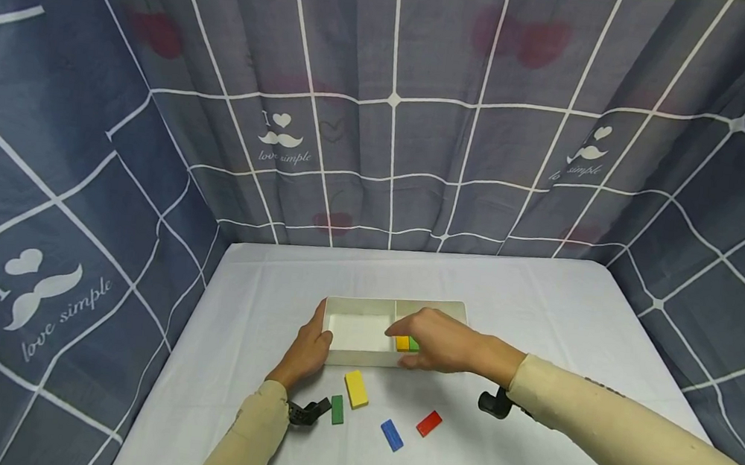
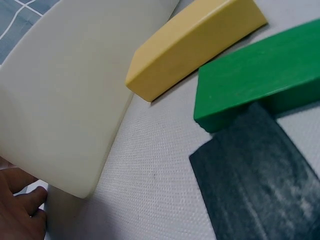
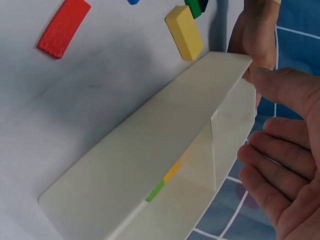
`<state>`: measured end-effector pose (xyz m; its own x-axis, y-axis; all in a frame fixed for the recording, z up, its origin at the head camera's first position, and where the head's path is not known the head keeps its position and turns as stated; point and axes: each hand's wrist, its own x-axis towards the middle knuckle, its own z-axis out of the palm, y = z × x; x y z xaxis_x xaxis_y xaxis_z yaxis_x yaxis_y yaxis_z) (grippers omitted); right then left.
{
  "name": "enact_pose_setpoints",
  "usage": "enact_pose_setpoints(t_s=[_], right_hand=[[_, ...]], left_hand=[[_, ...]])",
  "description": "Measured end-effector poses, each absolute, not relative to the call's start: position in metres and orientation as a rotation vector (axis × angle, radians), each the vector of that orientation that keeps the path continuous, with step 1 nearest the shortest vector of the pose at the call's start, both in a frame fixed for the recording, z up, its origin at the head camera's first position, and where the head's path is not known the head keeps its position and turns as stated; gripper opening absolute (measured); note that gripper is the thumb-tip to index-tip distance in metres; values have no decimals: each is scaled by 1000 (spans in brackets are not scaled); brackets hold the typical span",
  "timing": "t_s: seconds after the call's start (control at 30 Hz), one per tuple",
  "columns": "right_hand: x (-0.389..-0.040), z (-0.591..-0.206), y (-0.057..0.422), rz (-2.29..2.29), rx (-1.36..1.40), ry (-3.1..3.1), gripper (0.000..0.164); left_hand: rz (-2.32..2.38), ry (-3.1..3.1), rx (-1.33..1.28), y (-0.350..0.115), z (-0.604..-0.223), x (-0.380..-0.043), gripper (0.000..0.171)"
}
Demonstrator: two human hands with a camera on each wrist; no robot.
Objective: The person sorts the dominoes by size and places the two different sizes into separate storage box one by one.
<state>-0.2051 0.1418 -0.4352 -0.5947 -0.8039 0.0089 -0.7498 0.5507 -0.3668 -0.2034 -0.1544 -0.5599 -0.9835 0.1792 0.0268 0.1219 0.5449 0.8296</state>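
Observation:
A cream-coloured box [image 1: 360,359] with a divider stands on the white cloth. My left hand [image 1: 307,347] grips its left end, thumb at the near corner; in the left wrist view some curled fingers [image 2: 22,205] show by the box wall [image 2: 75,90]. Over the right compartment hovers my right hand [image 1: 443,340], its fingers loosely spread and holding nothing in the right wrist view. Below it, an orange block [image 1: 402,344] and a green block [image 1: 413,346] lie side by side in that compartment, partly covered by the hand. The left compartment's visible floor is bare.
In front of the box lie a yellow block [image 1: 356,389], a darker green block [image 1: 337,409], a blue block [image 1: 392,435] and a red block [image 1: 429,424]. The dark green one is beside the left wrist's black strap [image 1: 309,412]. Grey checked curtains [image 1: 354,141] surround the table.

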Motion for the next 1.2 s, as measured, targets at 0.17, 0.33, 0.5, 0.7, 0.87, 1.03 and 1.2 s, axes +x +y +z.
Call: enact_pose_setpoints(t_s=[0.17,0.33,0.5,0.7,0.87,1.03,1.2], right_hand=[[-200,-437,137,-510,-1361,2603,49],[-193,-438,131,-517,-1417,2568,50],[-187,-439,126,-525,-1438,2536,49],[-183,-443,119,-478,-1451,2537,48],[-180,-448,115,-454,-1470,2526,48],[-179,-454,111,-459,-1467,2526,47],[-178,-464,108,-468,-1437,2511,48]], left_hand=[[1439,2718,259,-154,-560,-204,76],[1436,2722,251,-154,-560,-204,76],[1433,2723,255,-155,-560,-203,75],[1432,2727,270,-154,-560,-204,75],[1429,2730,257,-155,-560,-205,75],[1457,2714,267,-155,-559,-205,74],[1458,2708,270,-155,-560,-205,74]])
